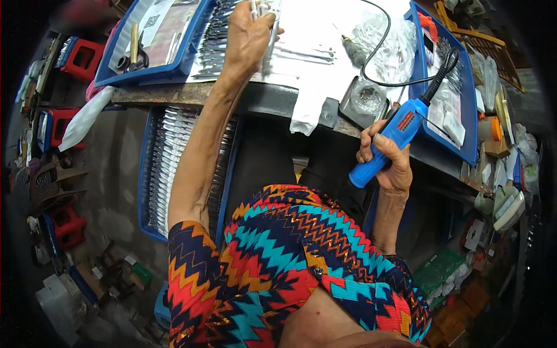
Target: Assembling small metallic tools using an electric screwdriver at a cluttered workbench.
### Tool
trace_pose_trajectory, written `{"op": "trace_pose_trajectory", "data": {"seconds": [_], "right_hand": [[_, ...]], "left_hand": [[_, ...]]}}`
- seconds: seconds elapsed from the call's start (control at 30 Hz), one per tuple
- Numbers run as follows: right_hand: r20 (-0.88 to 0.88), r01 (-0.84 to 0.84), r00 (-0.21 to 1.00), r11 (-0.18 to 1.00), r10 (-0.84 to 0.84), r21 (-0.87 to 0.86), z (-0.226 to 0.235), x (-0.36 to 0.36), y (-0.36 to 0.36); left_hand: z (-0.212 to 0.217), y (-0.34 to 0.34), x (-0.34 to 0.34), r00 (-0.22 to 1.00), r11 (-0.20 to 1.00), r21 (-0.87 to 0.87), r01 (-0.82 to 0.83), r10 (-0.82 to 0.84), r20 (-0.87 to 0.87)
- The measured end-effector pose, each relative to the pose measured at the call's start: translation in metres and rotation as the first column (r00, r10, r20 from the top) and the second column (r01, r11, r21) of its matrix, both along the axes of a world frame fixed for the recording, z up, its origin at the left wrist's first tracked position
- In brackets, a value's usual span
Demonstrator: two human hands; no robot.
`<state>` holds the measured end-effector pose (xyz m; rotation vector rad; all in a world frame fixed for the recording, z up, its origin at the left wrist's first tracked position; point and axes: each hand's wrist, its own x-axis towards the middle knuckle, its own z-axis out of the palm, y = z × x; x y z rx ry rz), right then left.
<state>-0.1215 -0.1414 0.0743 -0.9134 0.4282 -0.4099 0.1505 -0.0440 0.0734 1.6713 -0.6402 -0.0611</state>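
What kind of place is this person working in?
Probably a small assembly workshop. The right hand grips a blue corded power tool, the left hand holds slim metal parts, and blue trays hold rows of similar parts on and under a cluttered workbench.

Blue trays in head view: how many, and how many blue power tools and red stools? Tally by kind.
Blue trays: 3 (top left, right, under bench)
Blue power tool: 1, in right hand
Red stools: 3
Total: 7
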Motion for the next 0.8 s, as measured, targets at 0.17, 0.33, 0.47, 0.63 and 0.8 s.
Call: {"op": "trace_pose_trajectory", "data": {"seconds": [0.17,0.33,0.47,0.63,0.8], "right_hand": [[0.017,0.0,1.0,1.0,0.0,0.009,-0.004,-0.005,-0.005],[0.024,0.018,1.0,1.0,-0.018,0.012,-0.003,-0.009,-0.004],[0.02,0.031,0.999,0.999,-0.031,0.012,-0.005,-0.01,-0.004],[0.022,0.027,0.999,1.0,-0.027,0.008,-0.005,-0.011,-0.003],[0.018,0.035,0.999,0.999,-0.035,0.001,-0.007,-0.014,-0.003]], "left_hand": [[-0.009,-0.031,-0.023,0.89,0.947,-0.322,0.003,-0.15,-0.431],[-0.045,-0.046,-0.017,0.825,0.907,-0.416,-0.065,-0.186,-0.533],[-0.043,-0.071,-0.033,0.731,0.815,-0.474,-0.332,-0.095,-0.676],[-0.072,-0.076,-0.027,0.608,0.869,-0.332,-0.367,-0.046,-0.793],[-0.078,-0.094,-0.044,0.657,0.651,-0.545,-0.529,-0.092,-0.748]]}}
